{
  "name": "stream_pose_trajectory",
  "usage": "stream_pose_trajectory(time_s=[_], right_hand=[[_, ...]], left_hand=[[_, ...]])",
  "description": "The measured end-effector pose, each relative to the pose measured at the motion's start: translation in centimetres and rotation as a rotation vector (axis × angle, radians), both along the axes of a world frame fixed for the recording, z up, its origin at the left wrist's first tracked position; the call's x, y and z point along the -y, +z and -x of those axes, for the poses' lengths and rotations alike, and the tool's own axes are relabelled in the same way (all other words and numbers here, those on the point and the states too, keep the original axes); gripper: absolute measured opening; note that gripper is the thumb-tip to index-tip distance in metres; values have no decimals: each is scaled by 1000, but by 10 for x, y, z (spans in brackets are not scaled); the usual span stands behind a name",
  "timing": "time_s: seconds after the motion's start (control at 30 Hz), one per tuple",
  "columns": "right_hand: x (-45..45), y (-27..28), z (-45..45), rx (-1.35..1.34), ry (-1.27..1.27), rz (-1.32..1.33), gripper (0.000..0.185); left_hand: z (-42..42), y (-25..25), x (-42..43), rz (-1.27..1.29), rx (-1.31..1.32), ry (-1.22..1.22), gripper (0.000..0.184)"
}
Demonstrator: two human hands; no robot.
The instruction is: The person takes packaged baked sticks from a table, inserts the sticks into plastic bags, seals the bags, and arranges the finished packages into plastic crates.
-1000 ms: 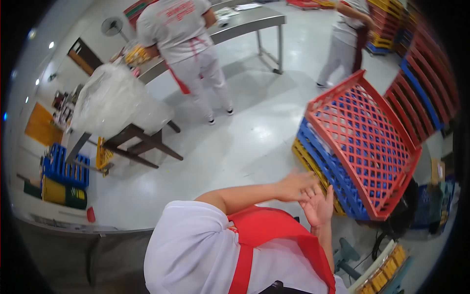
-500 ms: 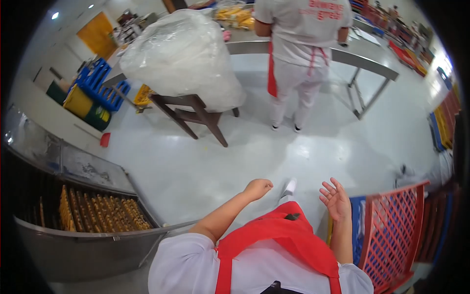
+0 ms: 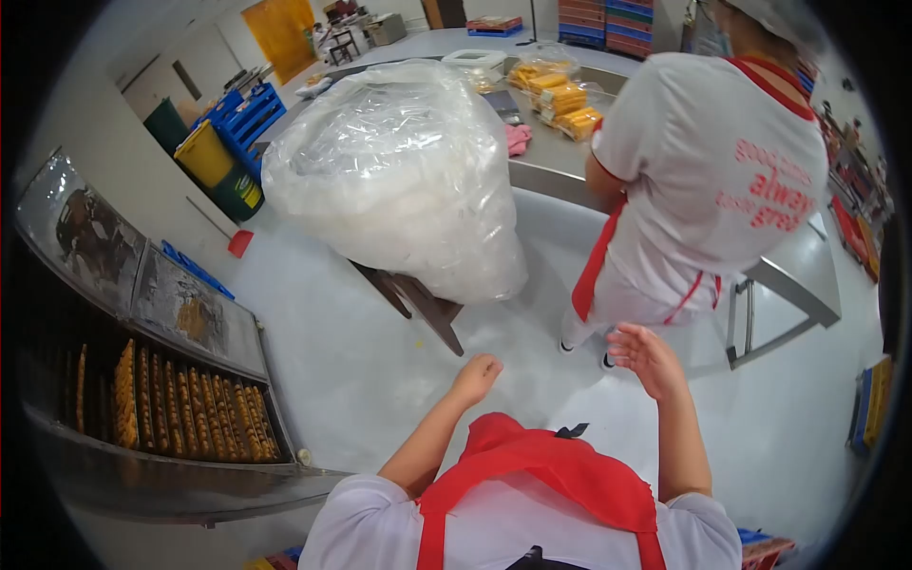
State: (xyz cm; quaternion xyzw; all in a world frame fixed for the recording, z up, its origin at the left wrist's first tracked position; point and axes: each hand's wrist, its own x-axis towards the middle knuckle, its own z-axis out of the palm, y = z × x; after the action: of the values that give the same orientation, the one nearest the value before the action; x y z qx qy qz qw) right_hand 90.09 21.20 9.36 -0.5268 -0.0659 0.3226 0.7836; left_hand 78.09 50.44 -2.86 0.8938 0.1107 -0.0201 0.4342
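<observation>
My left hand is held out over the floor with its fingers curled in, and nothing shows in it. My right hand is raised with the fingers stretched out and holds nothing. Both hands hang in the air, touching nothing, in front of the red apron I wear. Beyond them a large clear plastic bag with whitish contents rests on a dark wooden chair. Nearest my right hand is a co-worker in a white shirt, seen from behind at the table, with hands hidden.
On the left stands a metal cabinet, its lid up, holding several rows of brown pieces. A steel table bears yellow packs and a pink cloth. Blue crates and a yellow-green bin stand along the wall.
I have moved forward, so the bag, chair and co-worker look nearer. The red crate on my right has dropped mostly out of view. My right hand has risen higher in view.
</observation>
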Motion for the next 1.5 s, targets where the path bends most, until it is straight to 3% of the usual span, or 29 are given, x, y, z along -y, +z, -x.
stream_pose_trajectory(time_s=[0.07,0.17,0.27,0.37,0.5,0.57,0.7,0.77,0.87,0.97,1.07,1.13,1.17,1.27,1.33,1.43,1.5], right_hand=[[-44,14,-37,78,150,91,43],[-105,28,-80,300,196,220,44],[-154,38,-114,483,39,127,56],[-179,52,-149,453,-86,63,68],[-188,51,-184,388,-135,75,77],[-195,41,-192,425,-133,109,79],[-197,32,-203,512,-61,186,78],[-190,26,-210,536,-31,184,78],[-178,14,-210,518,-4,159,77],[-165,23,-208,630,16,291,79],[-155,45,-205,662,2,333,69],[-148,64,-206,723,97,425,53],[-146,58,-208,704,98,280,45],[-142,83,-197,798,128,409,40],[-137,84,-193,868,147,416,34],[-116,68,-196,638,153,415,32],[-105,67,-197,736,151,441,31]], left_hand=[[-14,-4,-3,254,135,118,17],[-54,5,-30,160,145,-54,15],[-116,17,-55,221,111,-77,17],[-181,42,-60,338,195,-191,17],[-243,79,-50,309,276,-360,17],[-263,90,-47,417,297,-369,18],[-289,82,-48,450,228,-232,19],[-296,72,-53,361,336,-198,18],[-292,76,-43,396,192,-177,18],[-296,67,-31,370,212,-272,19],[-304,64,-17,418,141,-320,21],[-302,93,-10,390,56,-303,22],[-300,102,-7,358,-24,-278,23],[-309,74,-8,359,151,-276,23],[-311,84,-3,431,134,-237,23],[-324,57,-8,467,112,-233,23],[-334,46,-14,428,114,-270,23]])
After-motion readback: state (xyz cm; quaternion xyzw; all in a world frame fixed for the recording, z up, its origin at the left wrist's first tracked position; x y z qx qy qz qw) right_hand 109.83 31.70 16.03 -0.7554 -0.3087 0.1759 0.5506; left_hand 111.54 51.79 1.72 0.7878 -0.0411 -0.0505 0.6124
